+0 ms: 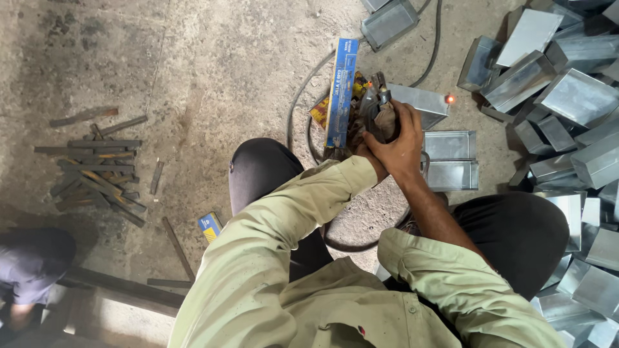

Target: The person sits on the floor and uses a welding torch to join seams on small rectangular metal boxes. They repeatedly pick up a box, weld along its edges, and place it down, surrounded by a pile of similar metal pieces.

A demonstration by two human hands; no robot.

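Grey sheet-metal boxes lie heaped on the concrete floor to the person's right, and two more sit just in front of the knees. The person crouches over them in a pale green shirt and dark trousers.

The right hand is closed round a welding holder, fingers wrapped tight on its handle, the dark jaws pointing away from the body. The left hand is mostly hidden behind the right one and its sleeve; it seems pressed against the same holder from below, but I cannot tell how far it is open or whether it grips anything. The holder sits right at the middle of the scene, above the knees and touching or just beside a blue rod box that stands on its long edge. A yellow and red packet peeks out behind the blue box.

Just right of the holder, a small orange spot glows at the corner of a long metal box. A dark cable loops over the floor from the holder area and curls under the legs.

Well apart to the left lies a pile of flat steel strips. A small blue packet lies near the left knee. Another person's dark clothing shows at the lower left edge.
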